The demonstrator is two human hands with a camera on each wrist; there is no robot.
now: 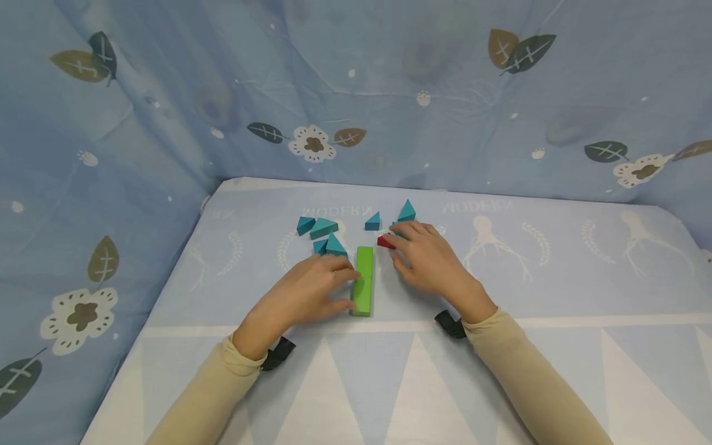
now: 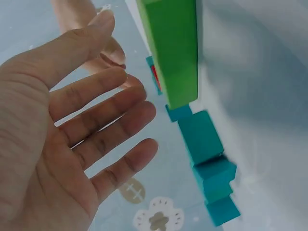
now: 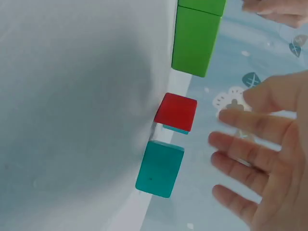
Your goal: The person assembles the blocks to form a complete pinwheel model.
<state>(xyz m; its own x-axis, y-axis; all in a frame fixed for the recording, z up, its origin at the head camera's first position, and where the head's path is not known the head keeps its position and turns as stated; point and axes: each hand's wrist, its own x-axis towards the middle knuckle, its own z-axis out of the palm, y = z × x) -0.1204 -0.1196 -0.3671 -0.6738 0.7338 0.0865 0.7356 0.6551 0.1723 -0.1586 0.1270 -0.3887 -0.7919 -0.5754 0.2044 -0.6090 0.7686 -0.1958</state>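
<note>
Two green blocks [image 1: 363, 281] lie end to end in a line on the table. My left hand [image 1: 309, 292] is just left of them, its fingers spread and nearly straight; the left wrist view shows nothing in its palm. My right hand [image 1: 427, 259] hovers by a small red block [image 1: 385, 241], which its fingers partly hide in the head view. In the right wrist view the red block [image 3: 176, 112] and a teal block [image 3: 160, 168] stand apart from the relaxed fingers [image 3: 245, 147]. A teal triangular block [image 1: 406, 211] sits behind that hand.
Several teal triangular blocks [image 1: 324, 228] cluster behind my left hand, and a single teal triangular block [image 1: 372, 221] stands between the hands. The patterned table cover [image 1: 556, 272] meets a blue printed curtain [image 1: 389, 93] at the back and left.
</note>
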